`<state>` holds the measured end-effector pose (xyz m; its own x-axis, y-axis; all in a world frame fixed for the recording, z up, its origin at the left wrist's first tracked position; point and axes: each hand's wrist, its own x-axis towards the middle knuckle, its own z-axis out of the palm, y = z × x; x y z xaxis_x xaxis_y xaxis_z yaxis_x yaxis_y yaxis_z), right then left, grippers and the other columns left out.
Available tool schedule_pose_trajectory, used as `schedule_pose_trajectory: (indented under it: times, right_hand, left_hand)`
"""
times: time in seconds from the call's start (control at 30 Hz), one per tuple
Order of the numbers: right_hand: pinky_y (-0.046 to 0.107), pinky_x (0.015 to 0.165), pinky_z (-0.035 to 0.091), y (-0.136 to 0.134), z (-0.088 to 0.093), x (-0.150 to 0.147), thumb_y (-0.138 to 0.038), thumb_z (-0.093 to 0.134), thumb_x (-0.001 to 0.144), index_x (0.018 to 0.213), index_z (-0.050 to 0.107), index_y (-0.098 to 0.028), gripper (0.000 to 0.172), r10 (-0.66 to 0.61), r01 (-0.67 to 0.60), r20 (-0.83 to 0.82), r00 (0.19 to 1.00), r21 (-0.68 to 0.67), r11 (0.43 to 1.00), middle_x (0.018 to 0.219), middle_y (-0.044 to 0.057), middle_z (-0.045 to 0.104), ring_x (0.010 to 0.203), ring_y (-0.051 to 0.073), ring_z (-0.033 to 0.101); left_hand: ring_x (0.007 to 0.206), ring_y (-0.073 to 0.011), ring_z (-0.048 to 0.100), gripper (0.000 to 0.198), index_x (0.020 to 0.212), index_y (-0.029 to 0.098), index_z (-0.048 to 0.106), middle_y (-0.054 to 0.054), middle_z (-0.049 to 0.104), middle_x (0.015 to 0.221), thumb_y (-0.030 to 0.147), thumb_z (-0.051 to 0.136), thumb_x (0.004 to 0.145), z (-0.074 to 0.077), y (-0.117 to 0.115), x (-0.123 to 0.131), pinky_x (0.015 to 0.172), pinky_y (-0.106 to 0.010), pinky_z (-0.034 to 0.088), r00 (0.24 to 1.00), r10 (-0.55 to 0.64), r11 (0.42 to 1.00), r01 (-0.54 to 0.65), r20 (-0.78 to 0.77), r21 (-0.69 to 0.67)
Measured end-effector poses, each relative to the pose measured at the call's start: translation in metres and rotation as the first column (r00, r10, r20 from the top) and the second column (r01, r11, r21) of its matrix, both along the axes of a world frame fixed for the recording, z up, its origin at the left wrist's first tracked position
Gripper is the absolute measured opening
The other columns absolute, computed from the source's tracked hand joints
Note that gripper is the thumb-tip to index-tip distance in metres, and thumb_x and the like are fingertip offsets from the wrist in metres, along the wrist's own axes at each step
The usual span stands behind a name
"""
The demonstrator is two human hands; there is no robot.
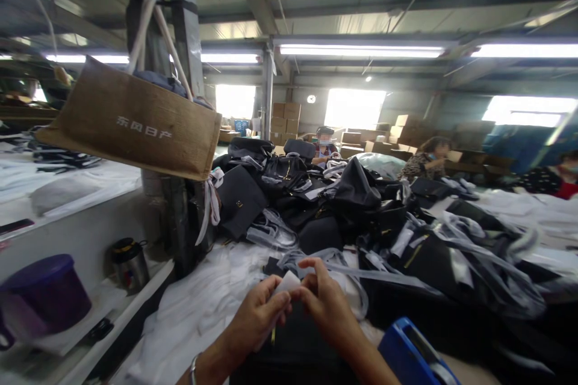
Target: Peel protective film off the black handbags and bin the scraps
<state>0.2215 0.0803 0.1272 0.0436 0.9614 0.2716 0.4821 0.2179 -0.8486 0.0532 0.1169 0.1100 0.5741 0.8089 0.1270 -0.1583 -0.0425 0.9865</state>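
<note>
A small white piece (289,280) sits between both hands, its upper edge free; the left hand (264,308) pinches it between thumb and fingers. The right hand (324,296) meets its right edge, one finger raised; whether it grips, I cannot tell. A black bag (298,352) lies underneath. The blue dispenser (413,352) crowds the right forearm, heaped black bags (320,234) bound the far side, and white sheets (194,313) spread leftward.

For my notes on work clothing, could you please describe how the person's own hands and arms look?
The left hand and right hand wear no gloves, and no sleeve shows on the visible forearms. A narrow, shiny, silver-coloured bracelet circles the left wrist; none shows on the right.
</note>
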Motion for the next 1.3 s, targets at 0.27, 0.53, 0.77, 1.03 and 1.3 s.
schedule_pose_trajectory:
  times: [0.27,0.53,0.77,1.03,1.3]
  right_hand:
    - [0.02,0.044,0.035,0.018,-0.025,-0.013,-0.043,0.052,0.091,0.109,0.055,-0.022,0.027,0.099,-0.09,-0.185,0.978,0.057,0.994,0.06,-0.007,0.05,0.049,0.012,0.048]
    - [0.024,0.054,0.043,0.021,-0.012,0.003,-0.039,0.053,0.09,0.118,0.058,-0.022,0.033,0.236,-0.25,-0.228,0.945,-0.036,0.968,0.075,-0.002,0.059,0.056,0.012,0.054]
    - [0.023,0.056,0.042,0.021,0.005,-0.02,-0.035,0.054,0.089,0.09,0.063,-0.019,0.018,0.08,-0.08,0.007,0.997,-0.028,0.996,0.07,-0.001,0.063,0.063,0.015,0.059]
    - [0.025,0.055,0.043,0.032,0.006,-0.03,-0.041,0.055,0.087,0.084,0.06,-0.02,0.022,-0.019,0.02,0.055,0.998,-0.02,1.0,0.07,0.0,0.063,0.062,0.016,0.06]
    - [0.027,0.053,0.05,-0.006,-0.046,-0.051,-0.046,0.061,0.083,0.105,0.053,-0.02,0.035,0.065,-0.13,-0.322,0.944,-0.183,0.974,0.085,0.003,0.063,0.067,0.018,0.062]
  left_hand:
    - [0.055,-0.0041,0.05,0.023,0.095,0.009,0.063,-0.005,0.058,0.077,0.031,0.058,0.09,0.0,0.01,-0.011,0.054,-0.016,0.036,0.932,-0.134,0.893,0.261,0.338,-0.368]
    - [0.055,-0.0049,0.048,0.03,0.112,0.012,0.06,-0.004,0.057,0.077,0.032,0.058,0.09,-0.004,0.012,-0.012,0.052,-0.016,0.036,0.916,-0.107,0.9,0.254,0.386,-0.355]
    - [0.058,-0.0114,0.05,0.058,0.137,0.018,0.042,0.0,0.059,0.073,0.042,0.06,0.088,-0.006,-0.001,0.002,0.051,-0.02,0.038,0.99,0.009,0.999,-0.002,0.144,-0.048]
    - [0.057,-0.0108,0.052,0.057,0.136,0.02,0.042,0.003,0.06,0.073,0.036,0.063,0.086,-0.008,-0.001,-0.002,0.053,-0.021,0.042,0.981,0.123,0.99,-0.11,0.15,-0.092]
    - [0.062,-0.0149,0.062,0.04,0.104,0.013,0.063,-0.005,0.066,0.075,0.048,0.055,0.088,-0.023,0.001,-0.023,0.059,-0.025,0.05,0.92,0.27,0.9,-0.137,0.283,-0.414]
